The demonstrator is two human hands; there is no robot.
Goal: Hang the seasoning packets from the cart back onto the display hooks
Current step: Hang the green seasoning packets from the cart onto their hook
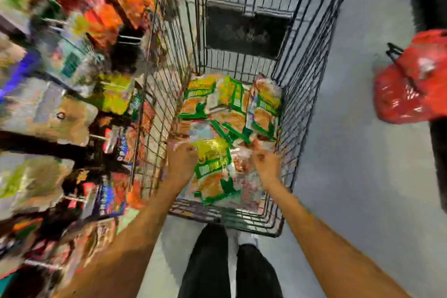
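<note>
A black wire cart (300, 94) stands in front of me with several green-and-yellow seasoning packets (232, 106) heaped in its bottom. Both my hands are down inside the cart. My left hand (181, 162) is curled at the left edge of a yellow-green packet (212, 164) that lies nearest me. My right hand (266, 164) is closed on packets at the right side of the heap. The frame is blurred, so the exact grip of each hand is unclear. The display rack (72, 80) with hanging packets and hooks fills the left side.
A red shopping basket (411, 84) sits on the grey floor to the right of the cart. My legs in black trousers (229, 266) stand just behind the cart. The cart's left wall is close to the rack.
</note>
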